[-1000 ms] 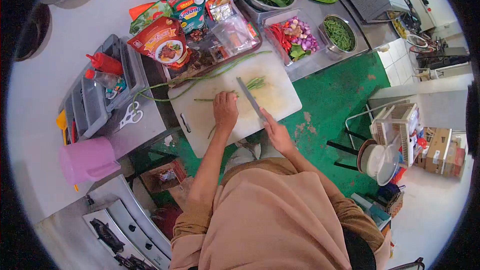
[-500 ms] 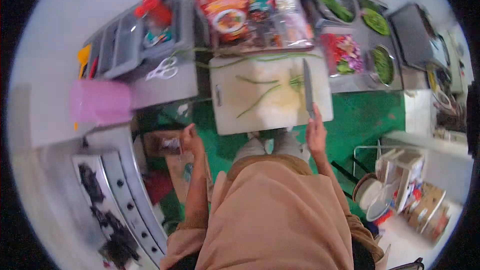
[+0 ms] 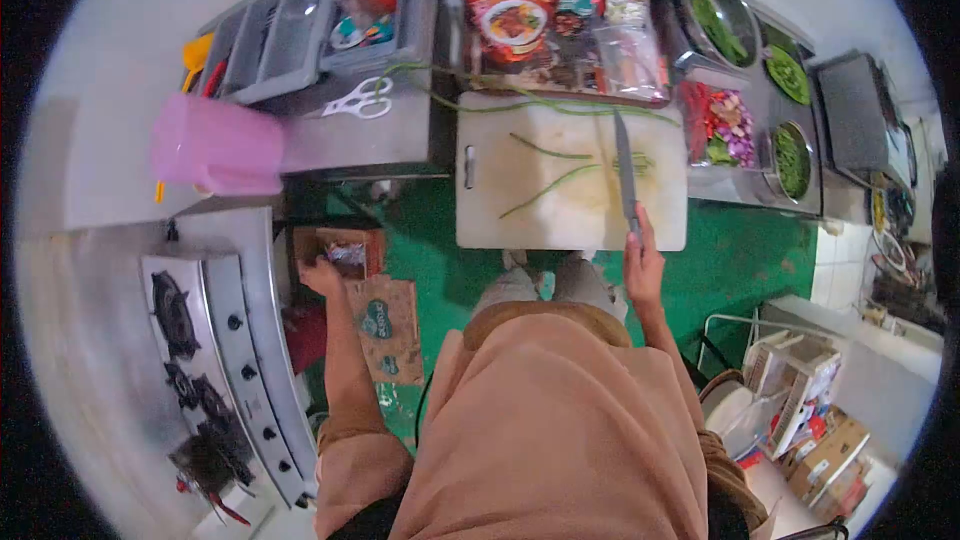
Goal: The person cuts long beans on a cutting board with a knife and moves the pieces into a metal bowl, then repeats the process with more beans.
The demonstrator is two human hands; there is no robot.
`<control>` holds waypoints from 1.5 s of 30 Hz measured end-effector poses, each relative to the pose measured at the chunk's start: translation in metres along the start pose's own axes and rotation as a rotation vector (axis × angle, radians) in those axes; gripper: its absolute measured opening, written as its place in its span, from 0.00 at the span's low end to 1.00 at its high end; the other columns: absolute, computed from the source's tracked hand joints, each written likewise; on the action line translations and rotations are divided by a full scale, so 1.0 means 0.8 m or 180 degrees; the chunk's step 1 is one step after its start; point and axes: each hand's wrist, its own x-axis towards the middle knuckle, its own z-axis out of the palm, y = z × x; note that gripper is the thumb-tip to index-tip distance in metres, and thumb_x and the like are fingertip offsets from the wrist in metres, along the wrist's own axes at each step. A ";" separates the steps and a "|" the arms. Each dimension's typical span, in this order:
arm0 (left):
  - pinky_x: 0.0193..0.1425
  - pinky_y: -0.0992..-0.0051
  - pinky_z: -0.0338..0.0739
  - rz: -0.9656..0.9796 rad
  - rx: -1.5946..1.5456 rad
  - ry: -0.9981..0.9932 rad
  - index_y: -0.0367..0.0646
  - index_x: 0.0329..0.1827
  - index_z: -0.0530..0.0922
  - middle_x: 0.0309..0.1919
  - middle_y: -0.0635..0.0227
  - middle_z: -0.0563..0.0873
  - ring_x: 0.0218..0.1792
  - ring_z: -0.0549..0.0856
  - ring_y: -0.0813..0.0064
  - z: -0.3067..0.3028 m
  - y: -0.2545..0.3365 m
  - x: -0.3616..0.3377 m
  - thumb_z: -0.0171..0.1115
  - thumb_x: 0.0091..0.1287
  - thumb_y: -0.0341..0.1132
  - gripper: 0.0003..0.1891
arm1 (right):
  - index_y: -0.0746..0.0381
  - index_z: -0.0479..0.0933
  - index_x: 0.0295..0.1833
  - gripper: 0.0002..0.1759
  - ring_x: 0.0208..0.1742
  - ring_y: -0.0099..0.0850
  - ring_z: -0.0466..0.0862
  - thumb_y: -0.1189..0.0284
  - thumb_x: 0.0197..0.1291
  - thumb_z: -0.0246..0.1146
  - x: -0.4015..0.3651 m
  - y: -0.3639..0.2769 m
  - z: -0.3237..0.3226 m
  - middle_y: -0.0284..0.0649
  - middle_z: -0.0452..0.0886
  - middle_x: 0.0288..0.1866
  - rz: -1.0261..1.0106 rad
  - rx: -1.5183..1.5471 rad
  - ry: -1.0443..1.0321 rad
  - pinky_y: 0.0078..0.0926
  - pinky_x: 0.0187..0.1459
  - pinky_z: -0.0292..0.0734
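when viewed from above, shows a kitchen knife (image 3: 625,162) with its handle clamped in the right hand (image 3: 645,262) and its blade pointing away over a white cutting board (image 3: 480,225). note two long-bean lengths (image 3: 550,185) on the board left of the blade, short cut pieces (image 3: 645,165) partly hidden by it, and longer bean strands (image 3: 575,108) across the far edge. at left, shows the left hand (image 3: 323,278) at an open cardboard box (image 3: 374,254); cannot tell whether with fingers apart or closed on anything. beyond the board, includes seasoning packets (image 3: 512,12).
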 end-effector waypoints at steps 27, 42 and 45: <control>0.56 0.59 0.72 0.3646 -0.1861 -0.1913 0.44 0.47 0.83 0.42 0.61 0.81 0.48 0.77 0.57 -0.031 0.548 -0.304 0.64 0.63 0.35 0.11 | 0.43 0.59 0.76 0.28 0.58 0.54 0.79 0.68 0.72 0.52 -0.028 0.008 0.008 0.54 0.76 0.62 0.0349 -0.0628 -0.0451 0.44 0.56 0.77; 0.55 0.60 0.73 0.3753 -0.1915 -0.1844 0.46 0.48 0.84 0.41 0.63 0.80 0.47 0.77 0.58 -0.030 0.547 -0.305 0.65 0.62 0.34 0.11 | 0.41 0.57 0.77 0.28 0.56 0.56 0.79 0.66 0.73 0.50 -0.029 0.012 0.013 0.54 0.77 0.61 0.0260 -0.0784 -0.0561 0.48 0.55 0.76; 0.55 0.59 0.73 0.3688 -0.1959 -0.1894 0.47 0.50 0.83 0.42 0.62 0.80 0.47 0.77 0.57 -0.028 0.547 -0.306 0.65 0.61 0.33 0.13 | 0.42 0.56 0.77 0.29 0.55 0.57 0.79 0.66 0.73 0.49 -0.029 0.009 0.018 0.55 0.77 0.60 0.0233 -0.0782 -0.0625 0.49 0.53 0.77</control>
